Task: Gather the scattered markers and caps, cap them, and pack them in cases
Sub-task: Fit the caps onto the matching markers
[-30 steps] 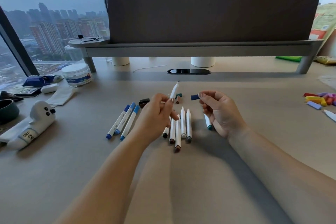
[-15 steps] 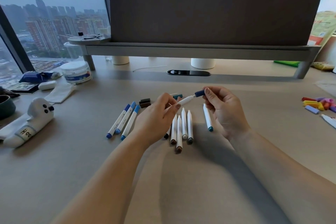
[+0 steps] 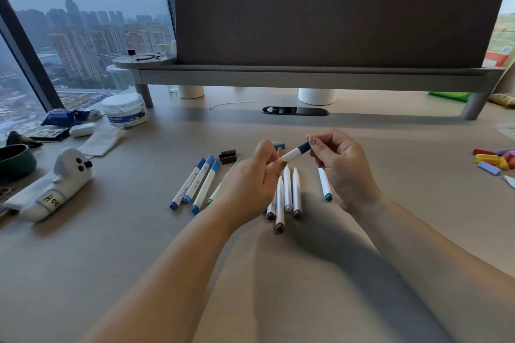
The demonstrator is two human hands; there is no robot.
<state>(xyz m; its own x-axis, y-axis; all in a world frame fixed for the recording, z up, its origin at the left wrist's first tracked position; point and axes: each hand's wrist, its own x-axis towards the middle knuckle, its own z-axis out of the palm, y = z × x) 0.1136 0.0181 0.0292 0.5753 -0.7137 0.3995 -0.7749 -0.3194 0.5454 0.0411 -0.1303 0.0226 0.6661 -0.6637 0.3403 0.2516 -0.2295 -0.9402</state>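
Left hand [image 3: 250, 181] grips marker [image 3: 289, 155], right hand [image 3: 340, 164] pinches navy cap [image 3: 304, 147] on it; half-seated cap may pop off above loose markers [image 3: 287, 195].

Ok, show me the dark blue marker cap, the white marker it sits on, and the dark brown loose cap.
dark blue marker cap [image 3: 304, 147]: head view, middle of its side.
white marker [image 3: 289, 155]: head view, bare barrel just below the cap.
dark brown loose cap [image 3: 228, 156]: head view, its front face.
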